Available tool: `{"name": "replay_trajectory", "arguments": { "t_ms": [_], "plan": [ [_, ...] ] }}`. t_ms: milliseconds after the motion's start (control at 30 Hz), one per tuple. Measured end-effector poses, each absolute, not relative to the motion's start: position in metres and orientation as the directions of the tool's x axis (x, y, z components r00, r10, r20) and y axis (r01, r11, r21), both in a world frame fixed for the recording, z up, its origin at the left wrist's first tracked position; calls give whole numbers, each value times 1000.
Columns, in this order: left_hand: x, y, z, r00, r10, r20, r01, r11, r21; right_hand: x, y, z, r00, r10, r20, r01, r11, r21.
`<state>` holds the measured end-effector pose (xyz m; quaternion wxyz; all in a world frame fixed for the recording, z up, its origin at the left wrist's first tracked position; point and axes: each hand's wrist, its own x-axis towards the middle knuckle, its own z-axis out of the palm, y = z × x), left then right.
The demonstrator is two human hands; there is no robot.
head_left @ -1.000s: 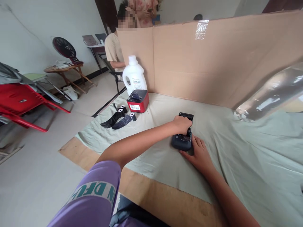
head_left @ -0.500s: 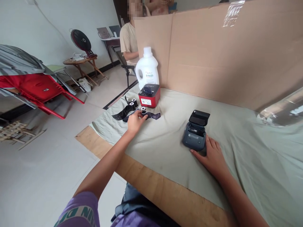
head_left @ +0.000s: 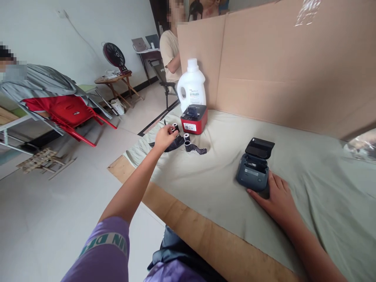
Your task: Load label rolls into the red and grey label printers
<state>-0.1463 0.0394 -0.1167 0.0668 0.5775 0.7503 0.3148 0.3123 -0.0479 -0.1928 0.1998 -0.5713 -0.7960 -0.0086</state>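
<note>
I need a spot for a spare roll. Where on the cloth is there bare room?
Bare cloth lies between the red printer and the open dark printer, and behind it up to the cardboard wall. Crowded: the left corner, where the left hand reaches among black rolls.

L arm: stretched fwd-left, elbow nearly straight | L hand (head_left: 165, 136): raised, fingers curled in, tips pinched together | R arm: forearm low, angled fwd from lower right | R hand (head_left: 278, 199): palm down, flat, fingers spread fwd
</note>
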Motion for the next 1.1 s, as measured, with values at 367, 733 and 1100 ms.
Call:
{"name": "replay_trajectory", "arguments": {
  "t_ms": [367, 733, 1100],
  "plan": [
    [-156, 63, -113, -314, 930, 190, 932, 264, 247, 311, -49, -191, -260, 903, 341, 911, 346, -222],
    [-82, 7, -27, -171, 883, 438, 483, -312, 818, 325, -48, -165, -304, 917, 256, 801, 392, -452],
    [97, -1, -12, 458, 844, 277, 471, -495, 730, 292, -20, -21, -462, 886, 46, 569, 335, -751]
  ]
}}
